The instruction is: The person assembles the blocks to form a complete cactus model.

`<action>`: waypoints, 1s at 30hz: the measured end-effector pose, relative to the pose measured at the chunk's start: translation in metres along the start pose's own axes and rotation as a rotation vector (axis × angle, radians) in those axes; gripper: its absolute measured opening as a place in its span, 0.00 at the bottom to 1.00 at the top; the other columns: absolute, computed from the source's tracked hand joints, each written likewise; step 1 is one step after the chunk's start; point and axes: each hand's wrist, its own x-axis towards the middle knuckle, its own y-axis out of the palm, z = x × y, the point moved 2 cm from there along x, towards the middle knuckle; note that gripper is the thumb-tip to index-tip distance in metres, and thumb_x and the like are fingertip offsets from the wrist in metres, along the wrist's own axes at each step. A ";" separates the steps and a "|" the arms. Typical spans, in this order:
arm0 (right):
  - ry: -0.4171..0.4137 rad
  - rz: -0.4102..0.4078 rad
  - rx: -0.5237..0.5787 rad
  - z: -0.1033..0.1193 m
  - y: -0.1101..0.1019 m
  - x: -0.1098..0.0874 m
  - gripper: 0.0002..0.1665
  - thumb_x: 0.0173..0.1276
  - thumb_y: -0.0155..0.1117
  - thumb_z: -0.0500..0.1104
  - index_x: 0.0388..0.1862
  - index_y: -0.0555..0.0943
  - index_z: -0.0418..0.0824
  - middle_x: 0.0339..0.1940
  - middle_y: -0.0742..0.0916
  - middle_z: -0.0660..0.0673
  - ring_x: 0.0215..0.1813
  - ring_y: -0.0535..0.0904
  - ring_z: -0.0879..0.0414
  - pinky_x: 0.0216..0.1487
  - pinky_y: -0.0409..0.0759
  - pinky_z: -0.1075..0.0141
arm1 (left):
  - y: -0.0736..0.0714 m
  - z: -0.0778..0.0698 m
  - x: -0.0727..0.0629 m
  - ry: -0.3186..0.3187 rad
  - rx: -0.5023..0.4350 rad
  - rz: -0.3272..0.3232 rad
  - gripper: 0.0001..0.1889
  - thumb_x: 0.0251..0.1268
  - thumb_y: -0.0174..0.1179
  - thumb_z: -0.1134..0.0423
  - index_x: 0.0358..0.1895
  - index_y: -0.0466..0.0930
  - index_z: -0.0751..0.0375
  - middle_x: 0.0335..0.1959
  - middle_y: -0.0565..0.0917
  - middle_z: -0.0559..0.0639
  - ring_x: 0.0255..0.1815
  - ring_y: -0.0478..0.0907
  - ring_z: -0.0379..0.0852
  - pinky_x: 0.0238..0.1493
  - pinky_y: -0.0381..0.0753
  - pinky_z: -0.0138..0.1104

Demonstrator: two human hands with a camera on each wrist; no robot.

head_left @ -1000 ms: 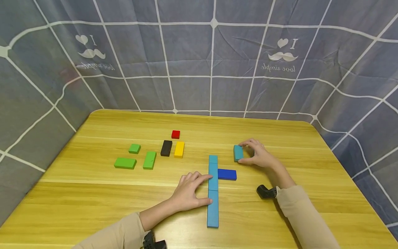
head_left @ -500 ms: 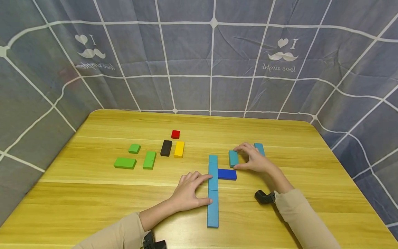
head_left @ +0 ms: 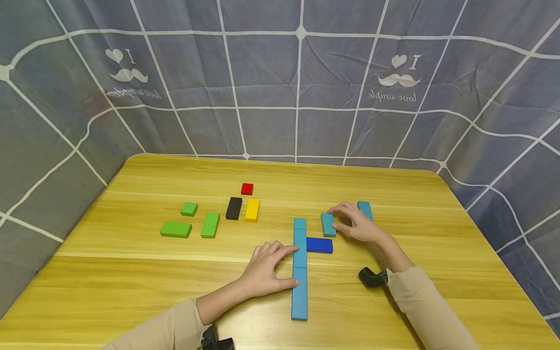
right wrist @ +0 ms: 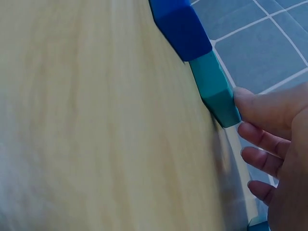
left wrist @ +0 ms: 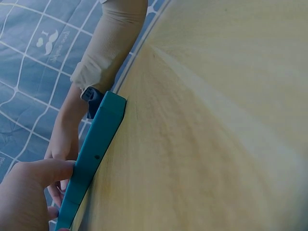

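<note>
My left hand [head_left: 266, 273] touches a strip of light blue blocks [head_left: 300, 301] laid end to end, its thumb and index finger reaching onto the left side. In the left wrist view, the left thumb [left wrist: 48, 171] lies against that teal-looking strip [left wrist: 91, 149]. My right hand [head_left: 359, 224] is at a short light blue block [head_left: 328, 224], thumb against its right side and index finger by its far right corner. A dark blue block [head_left: 320, 245] juts right from the strip, just nearer than this short block. The right wrist view shows the thumb [right wrist: 262, 108] touching the block [right wrist: 216, 91].
Another light blue block [head_left: 365, 209] lies partly behind the right hand. Farther left are a yellow block [head_left: 252, 210], a black block [head_left: 234, 208], a red square block [head_left: 247, 189] and several green blocks [head_left: 210, 225]. A grey checked curtain [head_left: 271, 131] stands behind the wooden table [head_left: 131, 287].
The right hand has moved the short light blue block left and nearer, uncovering another light blue block. Its thumb has shifted from the near end to the right side. The left hand stays put.
</note>
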 end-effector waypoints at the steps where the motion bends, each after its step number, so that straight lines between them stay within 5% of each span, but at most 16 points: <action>1: 0.001 0.002 0.008 0.000 0.000 0.000 0.21 0.63 0.61 0.38 0.55 0.73 0.35 0.52 0.75 0.40 0.56 0.66 0.43 0.56 0.60 0.46 | 0.000 0.000 0.000 0.000 -0.002 -0.001 0.36 0.45 0.64 0.44 0.62 0.69 0.48 0.42 0.72 0.43 0.42 0.64 0.41 0.47 0.59 0.39; 9: 0.034 0.007 0.026 0.007 0.001 0.001 0.21 0.61 0.62 0.34 0.53 0.73 0.31 0.52 0.75 0.36 0.57 0.65 0.41 0.57 0.61 0.46 | -0.001 -0.001 0.000 -0.011 -0.003 0.006 0.36 0.45 0.64 0.44 0.62 0.68 0.47 0.42 0.72 0.42 0.43 0.64 0.41 0.48 0.58 0.39; 17: 0.041 0.038 0.053 0.043 -0.011 0.000 0.20 0.59 0.61 0.30 0.51 0.73 0.25 0.49 0.75 0.31 0.54 0.66 0.38 0.55 0.63 0.45 | -0.001 -0.001 0.000 -0.013 -0.004 0.009 0.36 0.45 0.64 0.43 0.62 0.69 0.47 0.42 0.72 0.43 0.43 0.64 0.41 0.48 0.59 0.40; 24: 0.016 0.031 0.045 0.005 0.000 0.001 0.21 0.60 0.63 0.36 0.52 0.74 0.32 0.50 0.76 0.38 0.54 0.68 0.44 0.55 0.65 0.49 | -0.001 -0.001 0.000 -0.006 -0.009 0.006 0.36 0.46 0.64 0.44 0.62 0.69 0.48 0.42 0.72 0.44 0.43 0.64 0.42 0.48 0.59 0.40; 30: -0.014 0.025 0.047 0.002 0.000 0.000 0.20 0.60 0.64 0.39 0.51 0.75 0.36 0.49 0.77 0.42 0.53 0.69 0.47 0.54 0.66 0.51 | -0.001 -0.001 0.000 -0.004 -0.006 0.004 0.35 0.46 0.64 0.44 0.62 0.69 0.48 0.42 0.72 0.43 0.42 0.64 0.41 0.47 0.59 0.40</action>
